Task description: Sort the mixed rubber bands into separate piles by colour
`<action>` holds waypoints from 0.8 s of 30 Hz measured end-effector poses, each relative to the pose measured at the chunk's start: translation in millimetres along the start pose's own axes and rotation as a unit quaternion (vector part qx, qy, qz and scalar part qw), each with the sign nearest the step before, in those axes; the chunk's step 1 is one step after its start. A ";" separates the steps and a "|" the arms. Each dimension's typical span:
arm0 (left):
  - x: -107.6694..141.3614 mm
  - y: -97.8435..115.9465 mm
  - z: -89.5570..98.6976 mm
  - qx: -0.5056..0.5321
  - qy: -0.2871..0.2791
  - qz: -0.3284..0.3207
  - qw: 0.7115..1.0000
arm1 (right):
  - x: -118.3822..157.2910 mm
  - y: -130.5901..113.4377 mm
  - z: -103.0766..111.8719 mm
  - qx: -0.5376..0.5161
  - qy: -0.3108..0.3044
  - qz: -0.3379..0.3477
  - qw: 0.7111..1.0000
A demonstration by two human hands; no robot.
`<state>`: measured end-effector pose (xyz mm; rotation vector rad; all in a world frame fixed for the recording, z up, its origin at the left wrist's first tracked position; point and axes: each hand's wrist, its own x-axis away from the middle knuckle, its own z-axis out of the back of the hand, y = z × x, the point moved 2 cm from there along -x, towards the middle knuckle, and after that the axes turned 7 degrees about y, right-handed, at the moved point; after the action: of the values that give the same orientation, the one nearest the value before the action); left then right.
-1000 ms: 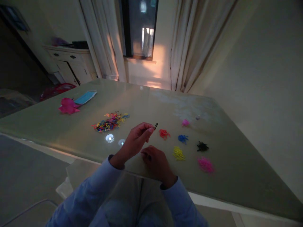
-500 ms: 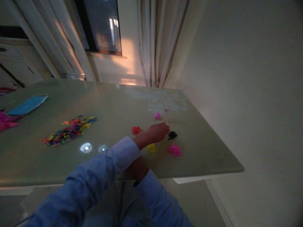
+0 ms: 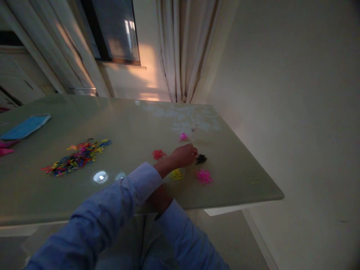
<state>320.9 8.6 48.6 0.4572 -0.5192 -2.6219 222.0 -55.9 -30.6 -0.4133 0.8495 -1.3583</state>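
Observation:
My left hand [image 3: 184,155] reaches across to the right, its fingers closed together at the left edge of a small pile of black rubber bands [image 3: 201,159]. What the fingertips hold, if anything, is too small to make out. Beneath my left sleeve, close to the table's front edge, lies my right hand [image 3: 161,198], its fingers hidden. Around the left hand sit small piles of red bands [image 3: 159,154], yellow bands [image 3: 176,174] and pink bands [image 3: 204,176]. A bright pink clump [image 3: 183,137] and a pale small item [image 3: 193,128] lie beyond it.
A larger mixed heap of coloured rubber bands [image 3: 80,157] spreads over the left of the glossy table [image 3: 126,123]. Farther left are a blue face mask [image 3: 26,126] and a pink item [image 3: 7,148]. A couple of loose bands [image 3: 254,180] lie near the right corner, beside the wall.
The whole view has shifted slightly, so the table and piles appear a little farther left. My left hand stays by the black bands, and my right hand remains under the left sleeve.

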 end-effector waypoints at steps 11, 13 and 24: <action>121.4 -34.3 80.4 0.117 0.238 0.071 0.962 | -6.9 -19.8 19.1 0.052 -0.041 0.002 0.998; 150.7 -52.1 88.4 0.112 0.264 0.111 0.952 | -5.2 -24.4 23.8 0.033 -0.023 0.020 0.999; 267.0 -129.1 86.9 0.064 0.305 0.241 0.919 | -5.1 -31.2 31.4 -0.007 -0.002 0.033 0.999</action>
<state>14.7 17.5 8.3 1.0007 -0.5064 -1.8492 223.9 -63.8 13.2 -0.3957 0.8626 -1.2910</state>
